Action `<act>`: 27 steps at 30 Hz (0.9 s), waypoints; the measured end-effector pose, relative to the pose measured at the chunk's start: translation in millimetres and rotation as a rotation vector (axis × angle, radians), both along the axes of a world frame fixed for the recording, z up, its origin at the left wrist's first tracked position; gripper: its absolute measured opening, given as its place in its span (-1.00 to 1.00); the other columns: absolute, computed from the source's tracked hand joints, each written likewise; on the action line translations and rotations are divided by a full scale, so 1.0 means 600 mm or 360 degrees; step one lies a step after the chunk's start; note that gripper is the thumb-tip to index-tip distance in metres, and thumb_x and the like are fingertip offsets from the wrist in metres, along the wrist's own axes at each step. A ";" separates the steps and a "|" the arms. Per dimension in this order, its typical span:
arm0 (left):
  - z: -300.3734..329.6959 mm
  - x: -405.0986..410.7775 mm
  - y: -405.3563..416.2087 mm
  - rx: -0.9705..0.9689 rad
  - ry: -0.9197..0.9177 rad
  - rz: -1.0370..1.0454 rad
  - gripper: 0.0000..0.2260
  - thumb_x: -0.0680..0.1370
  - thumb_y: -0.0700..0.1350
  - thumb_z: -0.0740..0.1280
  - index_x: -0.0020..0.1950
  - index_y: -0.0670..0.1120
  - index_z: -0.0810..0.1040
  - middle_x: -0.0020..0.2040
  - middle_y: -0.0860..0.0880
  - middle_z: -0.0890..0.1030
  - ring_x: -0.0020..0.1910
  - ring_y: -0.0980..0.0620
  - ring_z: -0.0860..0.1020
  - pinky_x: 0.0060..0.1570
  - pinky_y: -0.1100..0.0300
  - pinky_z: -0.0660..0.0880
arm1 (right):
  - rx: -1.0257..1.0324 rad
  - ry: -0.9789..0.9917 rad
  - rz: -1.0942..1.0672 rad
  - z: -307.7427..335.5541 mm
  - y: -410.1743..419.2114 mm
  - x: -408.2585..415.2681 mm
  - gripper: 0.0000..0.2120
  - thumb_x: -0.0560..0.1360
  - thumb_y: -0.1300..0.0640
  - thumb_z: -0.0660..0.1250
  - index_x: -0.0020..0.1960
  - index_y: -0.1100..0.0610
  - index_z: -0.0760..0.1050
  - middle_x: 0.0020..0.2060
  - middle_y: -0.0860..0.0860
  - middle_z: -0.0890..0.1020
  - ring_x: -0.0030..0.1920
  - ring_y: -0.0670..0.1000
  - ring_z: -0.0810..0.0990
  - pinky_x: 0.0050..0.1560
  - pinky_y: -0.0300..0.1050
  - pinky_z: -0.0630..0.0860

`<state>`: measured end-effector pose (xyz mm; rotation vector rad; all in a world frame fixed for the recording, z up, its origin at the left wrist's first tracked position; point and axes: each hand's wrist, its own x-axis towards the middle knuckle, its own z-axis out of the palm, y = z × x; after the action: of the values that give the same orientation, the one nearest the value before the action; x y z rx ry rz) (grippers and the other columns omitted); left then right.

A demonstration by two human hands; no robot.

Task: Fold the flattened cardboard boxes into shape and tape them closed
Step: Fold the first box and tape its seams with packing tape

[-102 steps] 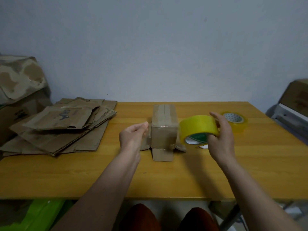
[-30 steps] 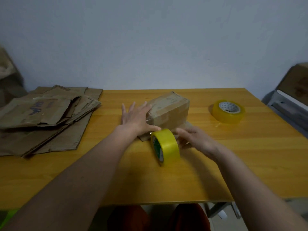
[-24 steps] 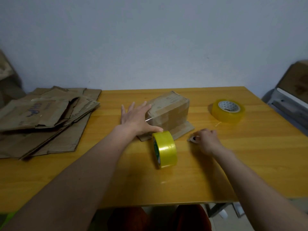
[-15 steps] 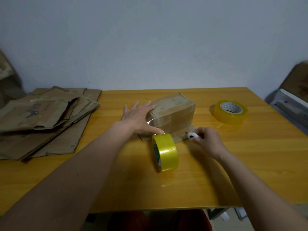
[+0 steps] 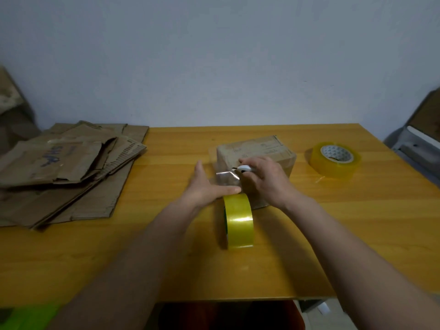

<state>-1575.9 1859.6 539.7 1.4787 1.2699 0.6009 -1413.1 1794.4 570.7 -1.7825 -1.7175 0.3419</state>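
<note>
Since half a second ago the right hand (image 5: 266, 181) has lifted off the table (image 5: 333, 234) and come up against the near end of the folded cardboard box (image 5: 259, 151), carrying a small white cutter (image 5: 246, 168) whose tip now meets the stretched strip of clear tape (image 5: 226, 178).

Nearest the viewer, both bare forearms reach forward over the wooden table's front edge. Just beyond them a yellow tape roll (image 5: 238, 221) stands on its edge, touching the table, with its strip running up toward the box. The left hand (image 5: 204, 186) lies with fingers straight and relaxed, its thumb extended along the top of the roll and pressing at the base of the tape strip; it grasps nothing. The right hand's fingers are curled round the cutter, pinching it against the box's near face, where the tape shows a shiny crease.

The box sits at the middle of the table, behind the roll, closed on top, with printed lines on its upper face. Farther right, well apart from the box, a second tape roll (image 5: 335, 160) lies flat. At the far left a pile of flattened cardboard boxes (image 5: 62, 172) overlaps the table's left edge, one sheet bearing blue writing. A pale wall (image 5: 214, 63) stands behind.
</note>
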 end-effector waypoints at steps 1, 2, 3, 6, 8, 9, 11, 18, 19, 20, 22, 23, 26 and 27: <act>-0.010 0.003 -0.013 -0.0245 -0.0296 0.0094 0.07 0.23 -0.07 0.65 0.57 -0.05 0.07 0.44 -0.17 0.37 0.34 -0.16 0.44 0.31 -0.11 0.42 | -0.0008 -0.0018 0.0000 0.000 0.001 0.000 -0.67 0.57 0.21 0.27 0.33 0.10 0.48 0.27 0.06 0.49 0.29 0.03 0.41 0.28 -0.19 0.27; -0.018 0.008 -0.023 -0.0415 -0.0498 0.0161 -0.12 0.28 -0.14 0.62 0.49 -0.18 0.24 0.33 -0.21 0.49 0.23 -0.17 0.54 0.25 -0.13 0.48 | -0.0015 -0.0042 0.0005 0.000 0.002 -0.001 -0.68 0.56 0.20 0.28 0.32 0.10 0.48 0.26 0.06 0.50 0.29 0.03 0.42 0.29 -0.15 0.29; -0.023 0.013 -0.029 -0.0470 -0.0581 0.0213 -0.32 0.32 -0.18 0.58 0.37 -0.25 0.39 0.24 -0.25 0.56 0.17 -0.19 0.58 0.23 -0.13 0.49 | -0.0013 -0.0067 0.0012 0.001 0.003 -0.002 -0.69 0.56 0.20 0.28 0.30 0.09 0.50 0.26 0.05 0.51 0.28 0.03 0.43 0.29 -0.11 0.32; -0.028 0.026 -0.039 -0.0417 -0.0620 0.0368 -0.79 0.42 -0.22 0.51 0.02 -0.19 0.59 -0.02 -0.20 0.65 0.05 -0.16 0.60 0.24 -0.07 0.50 | 0.0052 -0.0154 0.0034 0.007 0.001 -0.003 -0.76 0.54 0.22 0.29 0.20 0.10 0.54 0.15 0.08 0.56 0.19 0.06 0.47 0.14 -0.13 0.38; -0.026 0.033 -0.041 -0.0388 -0.0650 0.0379 -0.93 0.47 -0.26 0.45 -0.14 -0.14 0.59 -0.20 -0.13 0.62 -0.13 -0.09 0.57 0.15 -0.03 0.51 | 0.0127 -0.0241 0.0039 0.011 -0.004 -0.004 -0.83 0.54 0.24 0.27 0.12 0.11 0.49 0.03 0.08 0.56 0.06 0.08 0.48 -0.06 -0.14 0.32; -0.025 0.034 -0.042 -0.0382 -0.0643 0.0374 -0.92 0.48 -0.26 0.44 -0.18 -0.13 0.58 -0.23 -0.11 0.60 -0.18 -0.06 0.55 0.09 -0.01 0.52 | 0.0168 -0.0277 0.0046 0.014 -0.008 -0.005 -0.86 0.53 0.24 0.27 0.09 0.11 0.46 -0.01 0.07 0.55 0.01 0.08 0.48 -0.12 -0.14 0.28; -0.024 0.036 -0.044 -0.0338 -0.0602 0.0371 -0.91 0.50 -0.23 0.43 -0.19 -0.10 0.58 -0.21 -0.10 0.60 -0.18 -0.05 0.54 0.05 0.01 0.52 | 0.0234 -0.0350 0.0100 0.019 -0.017 -0.009 -0.88 0.52 0.24 0.28 0.06 0.12 0.45 -0.04 0.07 0.53 -0.03 0.08 0.47 -0.16 -0.11 0.29; -0.024 0.038 -0.048 -0.0286 -0.0596 0.0387 -0.91 0.52 -0.24 0.41 -0.17 -0.10 0.56 -0.23 -0.08 0.59 -0.17 -0.05 0.54 0.00 0.02 0.52 | 0.0264 -0.0615 0.0240 0.021 -0.026 -0.022 -0.84 0.51 0.26 0.30 0.08 0.25 0.53 0.01 0.12 0.60 0.12 0.10 0.45 0.02 -0.05 0.37; -0.023 0.038 -0.049 -0.0290 -0.0612 0.0387 -0.90 0.52 -0.25 0.40 -0.18 -0.11 0.55 -0.25 -0.08 0.58 -0.22 -0.03 0.54 -0.08 0.06 0.51 | 0.0272 -0.0639 0.0245 0.020 -0.025 -0.024 -0.84 0.52 0.25 0.30 0.08 0.24 0.53 0.01 0.11 0.60 0.12 0.10 0.44 0.02 -0.05 0.37; -0.022 0.039 -0.049 -0.0293 -0.0622 0.0386 -0.90 0.52 -0.26 0.40 -0.18 -0.12 0.55 -0.26 -0.08 0.58 -0.26 -0.01 0.53 -0.13 0.09 0.49 | 0.0280 -0.0684 0.0251 0.018 -0.023 -0.025 -0.84 0.52 0.24 0.29 0.08 0.23 0.53 0.02 0.10 0.60 0.12 0.09 0.44 0.02 -0.06 0.37; -0.022 0.040 -0.049 -0.0294 -0.0626 0.0388 -0.88 0.52 -0.27 0.39 -0.21 -0.13 0.56 -0.28 -0.09 0.58 -0.27 -0.02 0.53 -0.10 0.07 0.49 | 0.0292 -0.0834 0.0247 0.012 -0.019 -0.027 -0.85 0.55 0.23 0.26 0.09 0.19 0.52 0.05 0.08 0.60 0.13 0.06 0.42 0.03 -0.08 0.39; -0.022 0.040 -0.049 -0.0288 -0.0619 0.0395 -0.87 0.52 -0.27 0.39 -0.23 -0.13 0.56 -0.29 -0.09 0.59 -0.25 -0.04 0.54 -0.05 0.04 0.50 | 0.0298 -0.0901 0.0236 0.009 -0.017 -0.027 -0.85 0.55 0.23 0.25 0.10 0.18 0.51 0.07 0.07 0.59 0.13 0.05 0.42 0.04 -0.09 0.40; -0.022 0.039 -0.048 -0.0275 -0.0588 0.0414 -0.87 0.51 -0.25 0.41 -0.24 -0.12 0.58 -0.27 -0.08 0.60 -0.18 -0.07 0.55 0.07 -0.01 0.53 | 0.0318 -0.0987 0.0182 0.004 -0.018 -0.023 -0.82 0.55 0.24 0.24 0.13 0.18 0.51 0.13 0.07 0.58 0.16 0.05 0.42 0.07 -0.11 0.43; -0.022 0.038 -0.049 -0.0272 -0.0574 0.0405 -0.88 0.51 -0.24 0.41 -0.22 -0.12 0.58 -0.26 -0.08 0.60 -0.16 -0.08 0.55 0.09 -0.03 0.53 | 0.0309 -0.1009 0.0158 0.004 -0.019 -0.019 -0.81 0.54 0.26 0.26 0.14 0.19 0.51 0.15 0.08 0.57 0.17 0.06 0.42 0.07 -0.11 0.44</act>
<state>-1553.3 1830.4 526.5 1.0202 1.1965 0.8617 -1424.4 1782.9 572.8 -1.7708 -2.1773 -0.3861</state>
